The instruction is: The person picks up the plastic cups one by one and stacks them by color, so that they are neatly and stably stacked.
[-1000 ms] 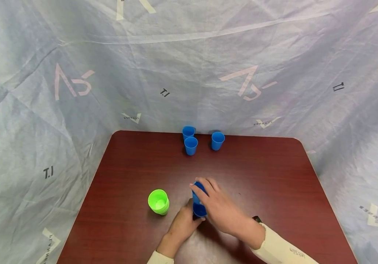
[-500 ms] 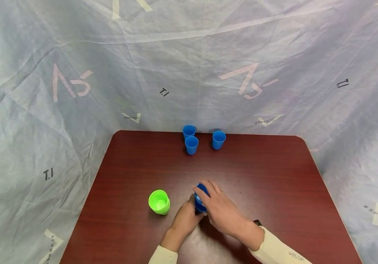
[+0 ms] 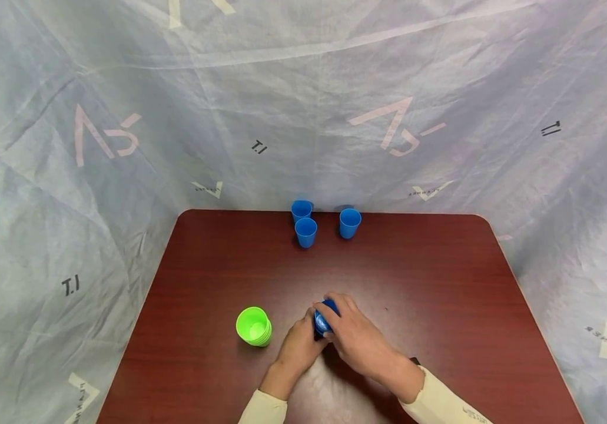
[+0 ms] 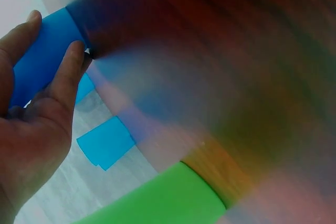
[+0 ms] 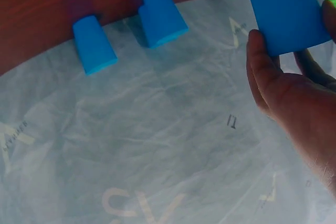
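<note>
Just right of the green cups [image 3: 254, 327], the left hand [image 3: 297, 348] and right hand [image 3: 362, 341] both grip blue cups [image 3: 322, 323], the upper partly nested in the lower, mouth up, long axis roughly upright. Beyond and right of the green cups, three far cups [image 3: 305, 233] stand mouth up on the surface [image 3: 414, 277].

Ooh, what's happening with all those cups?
Someone is holding blue cups together over the table. The left hand grips low down, and the right hand holds the upper cup, which looks partly tucked inside another. A stack of green cups stands upright to the left. Three more blue cups stand near the far edge, two close together and one a bit to the right.
</note>
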Tool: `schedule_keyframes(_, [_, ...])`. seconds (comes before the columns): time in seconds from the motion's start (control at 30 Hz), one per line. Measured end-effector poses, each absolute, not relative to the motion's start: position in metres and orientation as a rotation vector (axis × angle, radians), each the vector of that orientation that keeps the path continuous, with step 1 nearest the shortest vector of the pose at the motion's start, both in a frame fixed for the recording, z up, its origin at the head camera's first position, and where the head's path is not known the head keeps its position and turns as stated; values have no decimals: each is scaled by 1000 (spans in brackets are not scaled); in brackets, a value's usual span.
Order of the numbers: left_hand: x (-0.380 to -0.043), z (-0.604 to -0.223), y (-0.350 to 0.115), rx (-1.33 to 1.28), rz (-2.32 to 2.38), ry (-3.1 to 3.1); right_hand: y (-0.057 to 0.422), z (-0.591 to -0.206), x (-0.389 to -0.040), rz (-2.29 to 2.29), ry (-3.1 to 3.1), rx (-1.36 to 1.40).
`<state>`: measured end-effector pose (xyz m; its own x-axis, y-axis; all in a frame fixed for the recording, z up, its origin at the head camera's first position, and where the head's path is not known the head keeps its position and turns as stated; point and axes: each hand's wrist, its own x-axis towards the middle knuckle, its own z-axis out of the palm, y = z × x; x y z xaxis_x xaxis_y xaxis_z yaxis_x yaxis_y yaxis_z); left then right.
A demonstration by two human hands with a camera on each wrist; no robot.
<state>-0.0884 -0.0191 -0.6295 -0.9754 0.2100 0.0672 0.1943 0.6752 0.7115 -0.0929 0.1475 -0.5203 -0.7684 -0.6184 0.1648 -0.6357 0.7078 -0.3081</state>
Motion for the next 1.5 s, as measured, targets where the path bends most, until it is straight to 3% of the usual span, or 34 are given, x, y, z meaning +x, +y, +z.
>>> schedule_keyframes(0.67, [-89,-628,-19,404,1094,2958,138,-543,-115,742,-2871,1034])
schedule_keyframes(1.5, [-86,-625,-21,303,1176,2723,132,-564,-180,668,-2895,867])
